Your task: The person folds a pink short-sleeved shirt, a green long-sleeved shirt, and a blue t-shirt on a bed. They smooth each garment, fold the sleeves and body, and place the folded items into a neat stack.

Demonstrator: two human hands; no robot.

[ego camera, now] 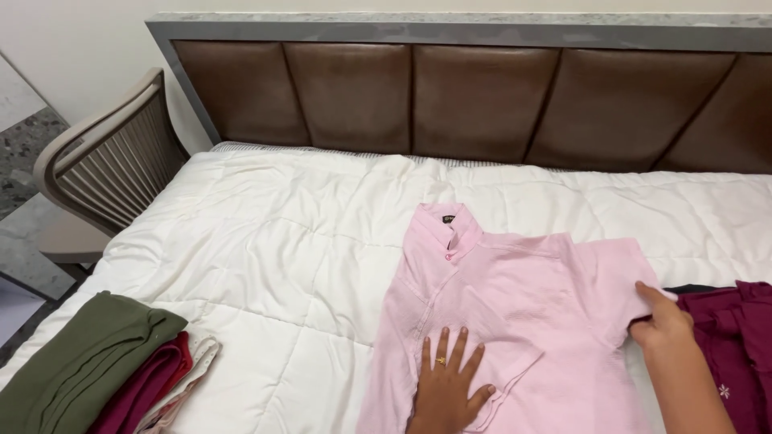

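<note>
A pink collared shirt (pixel 515 297) lies spread on the white quilt (pixel 281 249), collar pointing toward the headboard. My left hand (pixel 448 386) rests flat on the shirt's lower front, fingers spread, a ring on one finger. Its left sleeve looks folded in across the body. My right hand (pixel 659 317) pinches the edge of the shirt's right sleeve near the hem. Both hands touch the pink cloth only.
A folded stack of olive green (pixel 80 362), dark red and pale garments lies at the near left. A maroon garment (pixel 736 345) lies at the right edge. A brown padded headboard (pixel 474 100) runs behind; a slatted chair (pixel 104 169) stands to the left.
</note>
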